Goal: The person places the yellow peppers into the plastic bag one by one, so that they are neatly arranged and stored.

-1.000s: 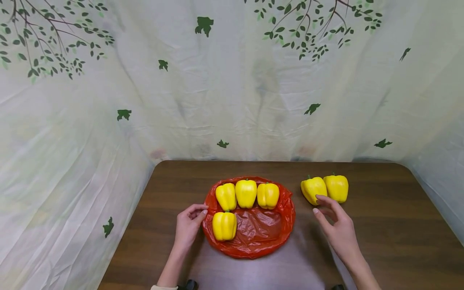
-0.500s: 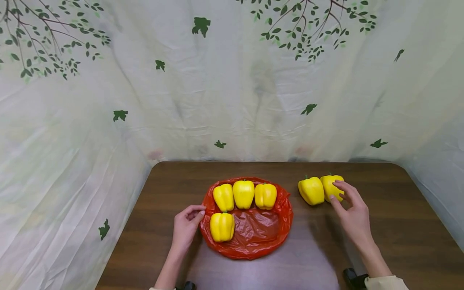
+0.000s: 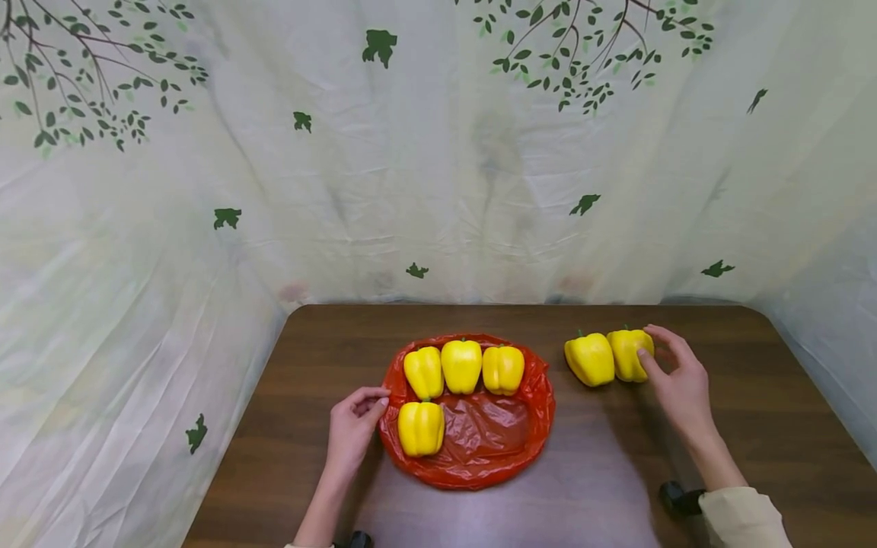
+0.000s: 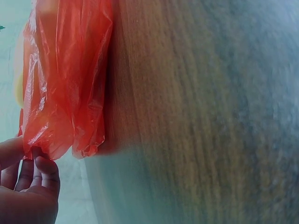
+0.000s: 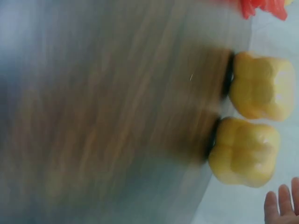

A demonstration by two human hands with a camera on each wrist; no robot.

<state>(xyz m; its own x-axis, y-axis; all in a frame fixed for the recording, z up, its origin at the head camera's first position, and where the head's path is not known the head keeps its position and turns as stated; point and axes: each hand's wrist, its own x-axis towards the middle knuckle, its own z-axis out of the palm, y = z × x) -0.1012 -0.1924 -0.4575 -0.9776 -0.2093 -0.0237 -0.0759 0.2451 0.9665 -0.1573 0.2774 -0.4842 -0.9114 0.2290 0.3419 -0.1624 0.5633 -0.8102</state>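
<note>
A red plastic bag [image 3: 479, 476], spread in a round with a rolled rim, lies on the table with several yellow bell peppers in it. Three peppers form a row at its back, and one bell pepper [image 3: 421, 429] sits at the front left. At the bag's left rim, my left hand [image 3: 352, 430] pinches the plastic between thumb and fingers, as the left wrist view also shows. Two bell peppers stand side by side at the back right. Beside the outer bell pepper [image 3: 628, 355] is my right hand [image 3: 681, 384], thumb and fingers apart; the right wrist view shows fingers [image 5: 284, 199] just short of it.
The other loose bell pepper [image 3: 589, 360] stands between the outer one and the bag. A brown wooden table [image 3: 329, 342] bears everything. Behind it hangs a pale curtain [image 3: 438, 190] printed with leaves and branches.
My right hand has moved right and away from me, passing the inner loose pepper to the outer one's right side. My left hand keeps its pinch on the bag's rim.
</note>
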